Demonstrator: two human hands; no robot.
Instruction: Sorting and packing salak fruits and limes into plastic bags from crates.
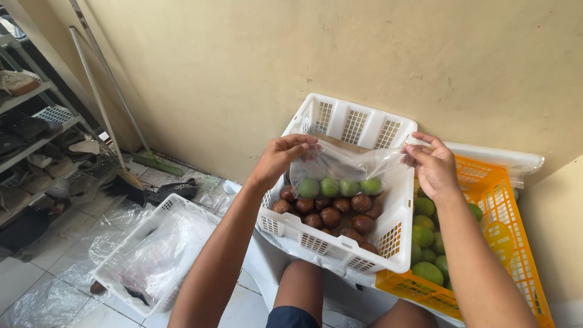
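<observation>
Both hands hold 1 clear plastic bag (340, 167) above the white basket (340, 252). The left hand (282, 155) pinches the left top corner of the bag with the fingers closed on the film, and the right hand (431, 164) grips the right top corner in the same way, so the bag hangs stretched between them. Inside the bag lie 4 green limes (340, 186) in a row at the bottom (the film is a little wrinkled, but the fruits show clearly through it).

Under the bag, the white basket contains many brown scaly fruits (331, 215), which cover its floor. This basket rests on the knees of the person and leans against the yellowish wall (303, 54). Just beside it, on the right side, stands an orange crate (516, 243) with more green limes (425, 243) inside. On the left side, on the tiled floor (36, 273), there is a second white basket (152, 255) with clear plastic sheets in it. Farther left, a metal rack (36, 121) carries shoes, and 2 long poles (103, 91) lean on the wall.
</observation>
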